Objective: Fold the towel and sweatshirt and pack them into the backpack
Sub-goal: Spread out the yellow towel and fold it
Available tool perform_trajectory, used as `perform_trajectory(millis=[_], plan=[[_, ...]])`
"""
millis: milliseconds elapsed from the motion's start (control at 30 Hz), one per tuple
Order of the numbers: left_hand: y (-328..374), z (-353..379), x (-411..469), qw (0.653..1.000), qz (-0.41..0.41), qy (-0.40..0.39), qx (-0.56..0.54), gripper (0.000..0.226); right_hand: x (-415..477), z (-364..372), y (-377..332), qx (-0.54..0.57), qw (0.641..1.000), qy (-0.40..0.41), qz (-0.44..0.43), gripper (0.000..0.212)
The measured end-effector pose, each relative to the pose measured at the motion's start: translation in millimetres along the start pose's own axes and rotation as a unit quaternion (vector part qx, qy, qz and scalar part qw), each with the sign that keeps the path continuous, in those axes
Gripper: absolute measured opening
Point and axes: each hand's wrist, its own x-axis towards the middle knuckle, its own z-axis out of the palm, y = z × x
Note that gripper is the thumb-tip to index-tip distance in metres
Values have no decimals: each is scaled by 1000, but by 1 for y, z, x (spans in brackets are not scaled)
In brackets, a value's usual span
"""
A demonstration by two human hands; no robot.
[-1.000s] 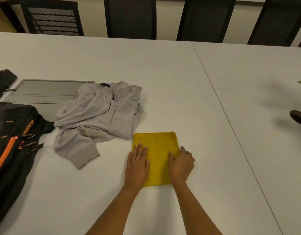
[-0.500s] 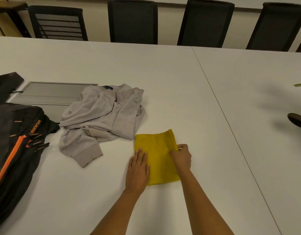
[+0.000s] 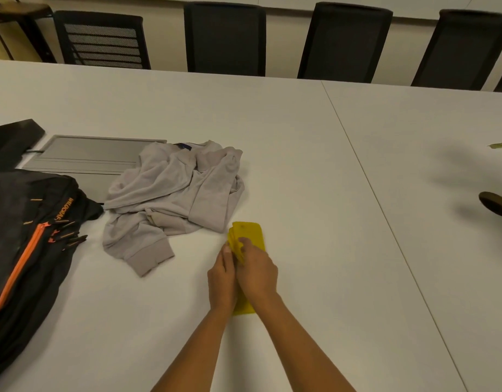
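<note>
Yellow towel (image 3: 248,233) folded narrower now, R hand (image 3: 257,274) grip pinches edge, L hand (image 3: 222,278) flat

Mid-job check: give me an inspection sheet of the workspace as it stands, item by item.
Surface: white table, with a seam between two tops running front to back on the right.
Job's things: yellow towel folded narrow under the hands; grey sweatshirt crumpled and unfolded, left of the towel; black backpack with an orange zipper, lying at the left edge.
Clutter: grey panel partly under the sweatshirt; black object far left; dark round thing and leaf at the right edge.
Grippers: left hand has straight fingers against the towel's left edge; right hand is on top, fingers curled at the fold.
Cables: nothing seen.
Surroundings: black chairs along the far side.
</note>
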Motion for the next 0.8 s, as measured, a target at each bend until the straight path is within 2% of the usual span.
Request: perform_trajectory(millis=[167,233,300,367,467,533,600,667,733,800], plan=[[0,-11,7,999,4,21,41,41,6,18,10,104,987,-121,17,42],[0,-14,8,997,32,23,72,40,6,16,17,150,984,-88,27,38],[2,-13,9,989,88,17,114,39,3,16,27,143,989,8,30,39],[-1,-9,15,967,176,-14,186,37,0,23,34,76,995,57,-2,47],[-6,0,31,904,287,-88,304,44,-13,49,40,-2,1000,19,-20,63],[-8,1,44,863,327,-126,364,56,-21,64,44,-39,999,2,-16,62],[-10,-2,55,818,337,-166,436,69,-27,72,50,-68,997,-8,-30,56],[-13,-8,61,785,308,-202,498,88,-26,74,58,-97,994,-10,-54,57],[-15,-11,64,774,286,-217,522,108,-21,69,66,-125,988,-14,-88,59],[-15,-13,64,787,269,-215,512,111,-14,65,75,-151,981,-10,-120,58]])
